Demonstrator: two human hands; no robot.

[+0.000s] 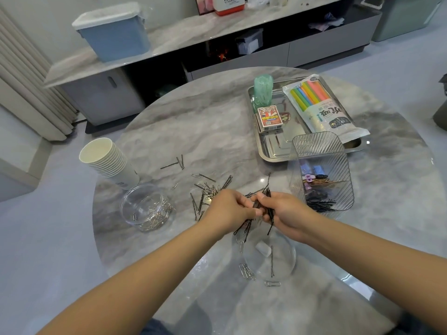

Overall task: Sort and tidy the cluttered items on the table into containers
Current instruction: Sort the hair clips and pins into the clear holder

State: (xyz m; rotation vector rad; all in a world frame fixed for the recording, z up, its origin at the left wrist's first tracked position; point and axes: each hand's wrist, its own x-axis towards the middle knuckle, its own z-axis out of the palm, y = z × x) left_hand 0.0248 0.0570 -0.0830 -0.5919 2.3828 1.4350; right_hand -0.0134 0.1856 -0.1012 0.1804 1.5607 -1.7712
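We see both hands meeting over the middle of the round marble counter (pixel 217 122). The right hand (pixel 283 211) has its fingers curled around a bundle of black hairpins (pixel 268 201), which stand out above and below the fist. The left hand (pixel 229 210) is just beside it, with its fingers bent and pinching at the same bundle.

More loose hairpins (pixel 200 201), mixed with paper clips (pixel 211 191), lie scattered on the counter to the left of the hands and behind them. A round clear jar (pixel 145 209) on the left holds silver clips, and a stack of paper cups (pixel 108 160) leans just behind it. On the right, a ribbed clear bin (pixel 321 170) already contains black hairpins at its bottom and some small coloured clips.

Under the hands lies a flat clear lid (pixel 269 257) with one pin and a small white piece on it; a few paper clips lie near its edge. Farther back on the right, a metal tray (pixel 273 151) carries a pack of coloured straws (pixel 319 105), a card box (pixel 268 118) and a green container (pixel 263 90).
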